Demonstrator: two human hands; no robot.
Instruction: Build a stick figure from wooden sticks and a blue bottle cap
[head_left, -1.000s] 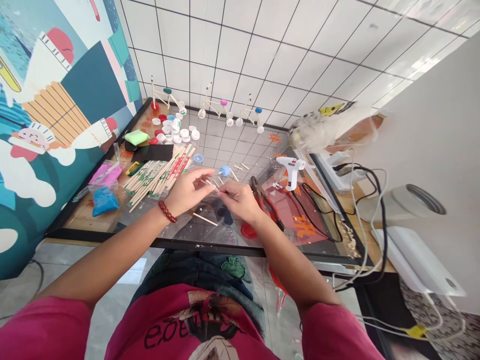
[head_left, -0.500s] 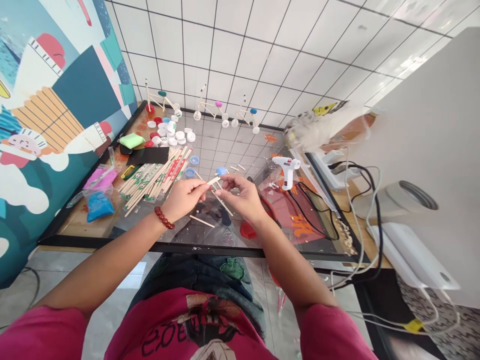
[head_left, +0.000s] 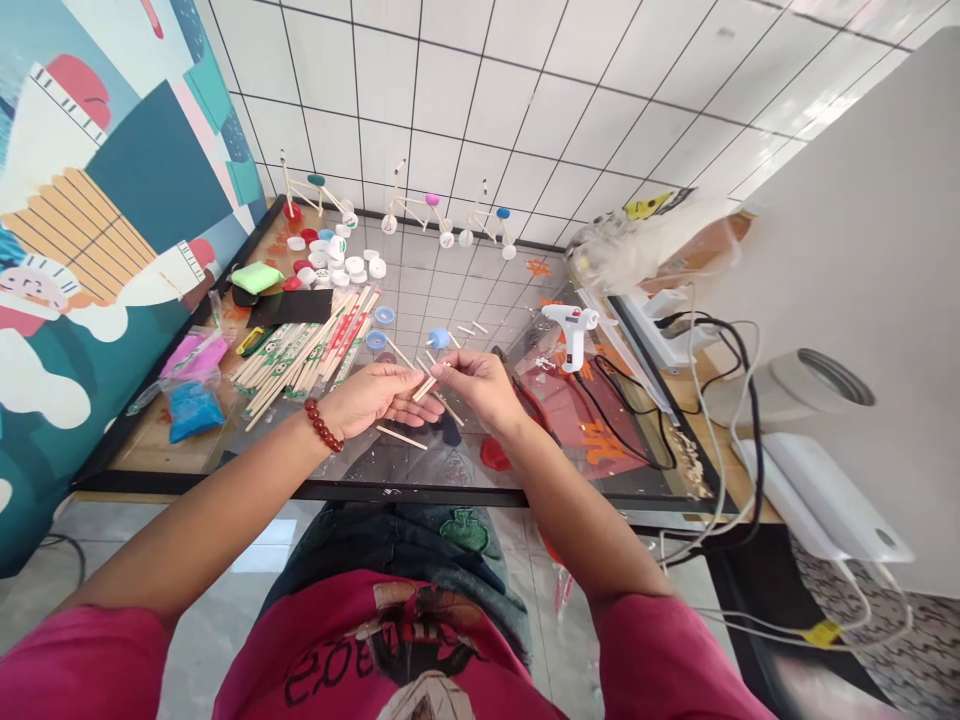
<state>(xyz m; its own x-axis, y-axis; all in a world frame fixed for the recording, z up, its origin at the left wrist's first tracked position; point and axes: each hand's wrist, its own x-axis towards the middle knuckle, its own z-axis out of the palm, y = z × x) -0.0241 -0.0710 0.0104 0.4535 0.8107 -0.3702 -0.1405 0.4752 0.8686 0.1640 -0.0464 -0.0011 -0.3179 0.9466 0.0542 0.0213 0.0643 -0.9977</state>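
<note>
Over the front middle of the table, my right hand (head_left: 480,388) pinches short pieces of wooden stick (head_left: 422,389) between thumb and fingertips. My left hand (head_left: 386,393) is turned palm up just below and beside them, fingers stretched out; whether its thumb touches the sticks I cannot tell. Beneath both hands lie longer loose sticks, partly hidden, and one single stick (head_left: 403,437) rests nearer the front edge. A blue bottle cap (head_left: 438,339) with a stick through it sits just beyond my fingers. Two more blue caps (head_left: 376,341) lie to its left.
Wrapped chopsticks (head_left: 307,350) are piled at left, with white and red caps (head_left: 355,266) behind. Stick-and-cap bicycle models (head_left: 418,208) line the back wall. A white glue gun (head_left: 573,335) with a black cord stands right. Bags of blue clay (head_left: 193,410) and pink clay lie far left.
My left hand has let go of the sticks and turned over with its fingers stretched out. My right hand now holds the pieces, tilted more steeply. The view has shifted slightly.
</note>
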